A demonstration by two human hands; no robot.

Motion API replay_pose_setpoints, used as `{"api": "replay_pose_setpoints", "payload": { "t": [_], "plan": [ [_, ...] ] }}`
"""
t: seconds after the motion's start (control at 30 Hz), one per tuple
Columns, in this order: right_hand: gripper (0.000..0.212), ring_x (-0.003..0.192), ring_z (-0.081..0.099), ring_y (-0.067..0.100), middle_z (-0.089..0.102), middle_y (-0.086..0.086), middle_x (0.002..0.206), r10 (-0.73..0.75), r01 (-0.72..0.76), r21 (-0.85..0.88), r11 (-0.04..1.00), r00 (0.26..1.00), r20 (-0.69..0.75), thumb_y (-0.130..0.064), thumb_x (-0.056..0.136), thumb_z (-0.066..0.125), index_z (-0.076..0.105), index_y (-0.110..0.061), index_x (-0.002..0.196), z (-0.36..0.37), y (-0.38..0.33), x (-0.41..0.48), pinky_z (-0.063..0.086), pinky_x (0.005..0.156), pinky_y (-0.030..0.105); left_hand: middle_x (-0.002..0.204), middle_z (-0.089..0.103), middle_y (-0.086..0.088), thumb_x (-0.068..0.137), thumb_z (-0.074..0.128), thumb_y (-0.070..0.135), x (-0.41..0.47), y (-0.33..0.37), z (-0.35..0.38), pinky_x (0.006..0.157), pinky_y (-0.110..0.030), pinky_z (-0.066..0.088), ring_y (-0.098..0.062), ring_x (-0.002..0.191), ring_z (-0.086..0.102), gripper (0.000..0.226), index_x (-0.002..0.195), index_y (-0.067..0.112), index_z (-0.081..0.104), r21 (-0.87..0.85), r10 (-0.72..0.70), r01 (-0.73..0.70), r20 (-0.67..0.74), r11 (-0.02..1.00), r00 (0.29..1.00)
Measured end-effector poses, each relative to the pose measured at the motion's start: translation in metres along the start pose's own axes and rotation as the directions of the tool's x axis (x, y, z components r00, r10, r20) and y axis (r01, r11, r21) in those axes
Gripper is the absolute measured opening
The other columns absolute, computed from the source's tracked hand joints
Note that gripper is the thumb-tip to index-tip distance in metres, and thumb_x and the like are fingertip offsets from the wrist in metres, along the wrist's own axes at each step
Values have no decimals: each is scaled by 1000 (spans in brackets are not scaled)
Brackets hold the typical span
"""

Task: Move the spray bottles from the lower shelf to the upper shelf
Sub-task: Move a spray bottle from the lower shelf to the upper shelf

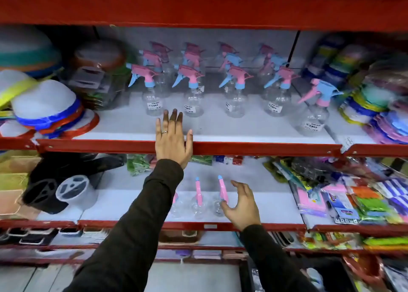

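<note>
Several clear spray bottles with pink and blue trigger heads stand in rows on the upper shelf (220, 132); one (315, 108) stands apart at the right. Three more spray bottles stand on the lower shelf (265, 205): one (176, 203) partly hidden by my left sleeve, one (198, 200) in the middle, one (220, 198) at the right. My left hand (171, 137) lies flat and empty over the upper shelf's red front edge, fingers spread. My right hand (240, 203) is open, its fingers curled beside the rightmost lower bottle, thumb near its base.
Stacked plastic lids and bowls (44, 108) crowd the upper shelf's left end, coloured stacks (375, 106) its right end. On the lower shelf a black container (55, 181) sits at the left and packaged goods (344, 194) fill the right.
</note>
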State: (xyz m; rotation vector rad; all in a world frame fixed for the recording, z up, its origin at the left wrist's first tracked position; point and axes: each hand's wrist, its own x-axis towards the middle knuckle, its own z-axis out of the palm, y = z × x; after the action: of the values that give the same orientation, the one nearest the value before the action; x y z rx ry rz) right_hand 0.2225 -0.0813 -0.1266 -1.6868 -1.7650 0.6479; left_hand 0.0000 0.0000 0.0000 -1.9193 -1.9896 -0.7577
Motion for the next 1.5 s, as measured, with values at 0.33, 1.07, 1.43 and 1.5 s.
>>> {"api": "replay_pose_setpoints", "payload": {
  "t": [0.33, 1.07, 1.43, 1.5],
  "plan": [
    [55, 104, 60, 25, 57, 7, 119, 370, -387, 43, 921, 905, 211, -28, 73, 79, 60, -16, 123, 63, 26, 25, 48, 90, 27, 160, 34, -8, 100, 24, 40, 6, -8, 16, 125, -47, 6, -27, 154, 14, 62, 151, 6, 35, 56, 27, -25, -36, 998, 999],
    [54, 95, 57, 18, 62, -2, 101, 158, -120, 227, 967, 975, -157, -26, 69, 83, 60, -16, 116, -7, -6, -17, 42, 83, 24, 159, 35, -9, 99, 22, 40, 4, -3, 7, 125, -48, 4, -29, 153, 14, 64, 150, 4, 36, 37, 5, -5, 6, 999, 1000],
    [62, 99, 58, 20, 62, 6, 105, -99, 196, 186, 963, 897, -430, -44, 66, 76, 60, -11, 116, -73, -58, 9, 45, 89, 24, 160, 32, -12, 98, 18, 42, 5, -6, 7, 125, -47, 3, -29, 153, 15, 67, 150, 4, 35, 33, 11, -12, 14, 999, 1000],
    [64, 99, 57, 18, 62, 6, 105, -135, 246, 174, 953, 864, -485, -46, 66, 73, 61, -9, 117, -84, -71, 21, 43, 89, 17, 161, 31, -11, 98, 18, 42, 5, -6, 7, 125, -46, 2, -29, 153, 15, 67, 151, 4, 34, 43, 13, -14, 15, 999, 1000]
  ]
}}
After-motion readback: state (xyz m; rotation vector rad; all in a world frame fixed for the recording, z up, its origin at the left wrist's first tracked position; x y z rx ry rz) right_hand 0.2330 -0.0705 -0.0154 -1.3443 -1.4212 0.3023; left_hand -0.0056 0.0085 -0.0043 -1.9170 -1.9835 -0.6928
